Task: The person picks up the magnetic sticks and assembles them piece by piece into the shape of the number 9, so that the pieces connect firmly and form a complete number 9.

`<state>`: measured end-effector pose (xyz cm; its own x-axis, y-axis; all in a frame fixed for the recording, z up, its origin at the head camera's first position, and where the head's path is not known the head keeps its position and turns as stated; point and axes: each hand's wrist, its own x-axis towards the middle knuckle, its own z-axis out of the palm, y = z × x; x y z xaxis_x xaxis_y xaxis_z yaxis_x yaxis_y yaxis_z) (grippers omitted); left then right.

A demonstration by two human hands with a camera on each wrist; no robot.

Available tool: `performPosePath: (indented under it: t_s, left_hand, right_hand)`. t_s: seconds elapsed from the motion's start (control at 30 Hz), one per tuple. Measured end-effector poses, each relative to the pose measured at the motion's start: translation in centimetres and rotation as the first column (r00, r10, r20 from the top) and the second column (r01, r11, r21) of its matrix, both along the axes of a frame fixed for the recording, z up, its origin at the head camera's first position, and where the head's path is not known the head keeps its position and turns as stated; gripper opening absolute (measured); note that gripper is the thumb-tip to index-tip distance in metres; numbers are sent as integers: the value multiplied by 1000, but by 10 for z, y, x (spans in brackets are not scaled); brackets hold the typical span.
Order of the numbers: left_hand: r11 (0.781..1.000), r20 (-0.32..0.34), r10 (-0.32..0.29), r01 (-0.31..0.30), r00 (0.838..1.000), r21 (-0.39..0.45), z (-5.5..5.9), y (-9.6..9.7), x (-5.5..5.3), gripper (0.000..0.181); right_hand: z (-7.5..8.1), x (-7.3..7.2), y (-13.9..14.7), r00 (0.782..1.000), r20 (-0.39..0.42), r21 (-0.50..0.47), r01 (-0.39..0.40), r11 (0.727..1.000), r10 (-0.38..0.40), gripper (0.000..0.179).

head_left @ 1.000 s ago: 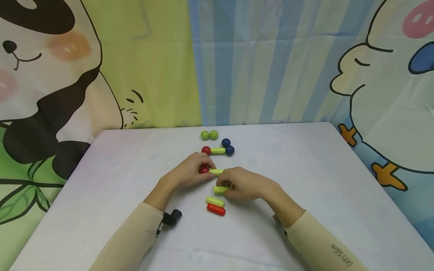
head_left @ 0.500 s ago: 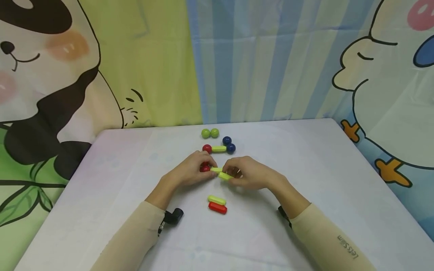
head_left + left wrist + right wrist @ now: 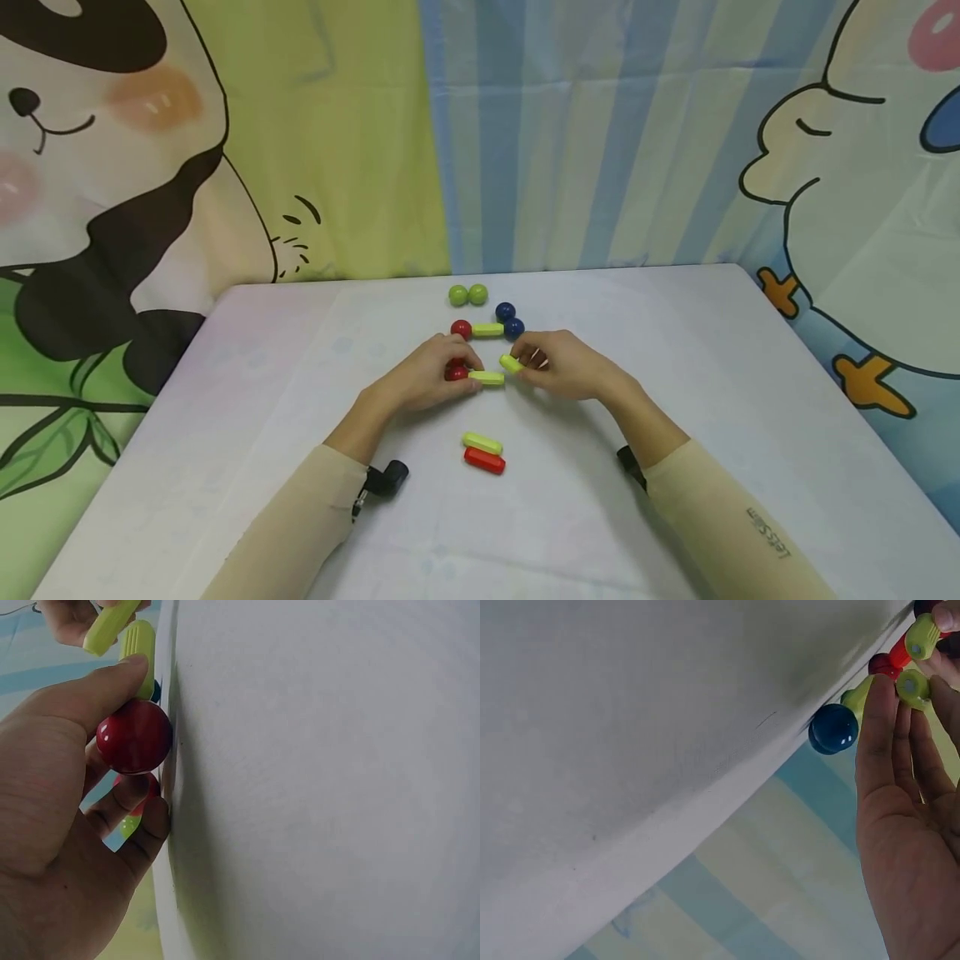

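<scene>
My left hand point(image 3: 423, 375) grips a yellow-green magnetic rod point(image 3: 489, 378) with a red ball point(image 3: 135, 736) at its left end. The thumb lies along the rod in the left wrist view. Another red ball sits behind, partly hidden by the fingers. My right hand point(image 3: 562, 364) pinches a second yellow-green rod point(image 3: 511, 363) between thumb and fingertips, tilted, just behind and right of the first rod's free end. In the right wrist view a small metallic dot shows on the end of this pinched rod point(image 3: 913, 687).
Behind the hands a yellow-green rod point(image 3: 488, 330) joins a red ball point(image 3: 461, 329) and a blue ball point(image 3: 514, 328), with another blue ball point(image 3: 505, 312) against it. Two green balls point(image 3: 468, 294) sit farther back. Nearer lie a yellow-green rod point(image 3: 482, 442) and a red rod point(image 3: 484, 461).
My right hand has picked a yellow-green rod off the table and carried it away from me and slightly right. The left hand has stayed in place with its rod and red ball.
</scene>
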<state>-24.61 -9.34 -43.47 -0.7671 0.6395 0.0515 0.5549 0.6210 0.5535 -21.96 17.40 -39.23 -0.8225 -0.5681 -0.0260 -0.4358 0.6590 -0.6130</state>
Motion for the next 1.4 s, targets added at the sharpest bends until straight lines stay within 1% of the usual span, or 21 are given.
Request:
performPosePath:
  t_s: [0.17,0.33,0.5,0.63,0.77,0.9,1.0,1.1,1.27,1.4]
  left_hand:
    - [1000,10,2,-2,1000,-8,1,0,1,20]
    - [1000,20,15,-15,1000,-16,2,0,1,21]
    - [1000,15,5,-5,1000,-7,1,4,-2,22]
    - [1000,21,9,-8,1000,-14,0,4,-2,22]
    - [1000,24,12,-12,1000,-18,1,4,-1,22]
    - [1000,22,5,-5,1000,-22,2,4,-1,22]
    - [1000,18,1,-1,1000,-22,2,4,-2,22]
    - [1000,14,-4,4,1000,-21,1,4,-2,22]
    - [1000,14,-3,3,1000,-22,1,4,-2,21]
    - [1000,29,9,-9,1000,-25,2,3,-1,22]
  right_hand:
    - [-2,-6,2,997,20,13,71,997,-71,21]
    - [-3,-13,5,990,50,27,133,991,-135,24]
    - [-5,-21,10,970,84,10,230,973,-230,26]
    - [-4,-24,9,956,96,32,277,960,-278,28]
    - [-4,-24,4,937,147,77,309,948,-317,29]
    - [-3,-23,-1,907,220,99,346,933,-360,31]
    - [-2,-22,-6,891,240,102,371,923,-385,31]
    - [-2,-22,-9,885,236,110,386,916,-401,30]
    - [-3,-23,-10,883,215,127,398,909,-417,32]
    - [-5,-24,-10,885,220,119,394,911,-411,33]
